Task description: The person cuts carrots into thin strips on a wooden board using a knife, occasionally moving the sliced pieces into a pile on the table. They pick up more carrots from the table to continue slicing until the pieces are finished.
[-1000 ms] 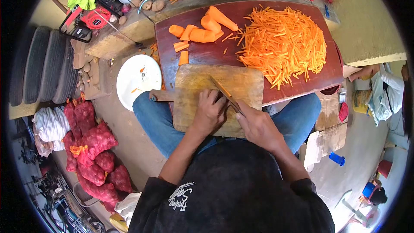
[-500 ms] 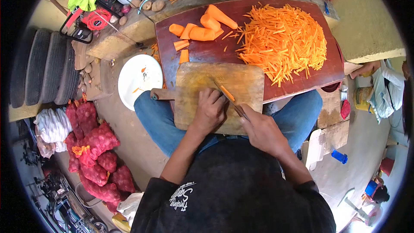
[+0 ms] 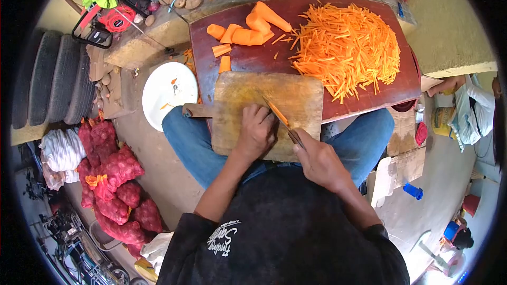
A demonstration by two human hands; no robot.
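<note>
My right hand (image 3: 319,159) grips the handle of a knife (image 3: 274,110), whose blade points up and left over the wooden cutting board (image 3: 227,126). Thin orange carrot strips (image 3: 281,115) lie along the blade's right side. My left hand (image 3: 257,131) rests on the board just left of the blade, fingers curled; anything beneath them is hidden. Beyond the board, peeled carrot pieces (image 3: 247,37) lie on the dark red table (image 3: 211,82). A large heap of cut carrot strips (image 3: 348,47) covers the table's right part.
A white basin (image 3: 170,95) with a few scraps stands left of the table. Red net sacks (image 3: 119,179) and stacked tires (image 3: 60,79) are farther left. A blue object (image 3: 413,191) lies on the floor at right. Part of another person (image 3: 462,237) shows at far right.
The view has shifted slightly. The knife still lies beside my left hand, with the orange strips along its blade; both hands keep nearly the same pose.
</note>
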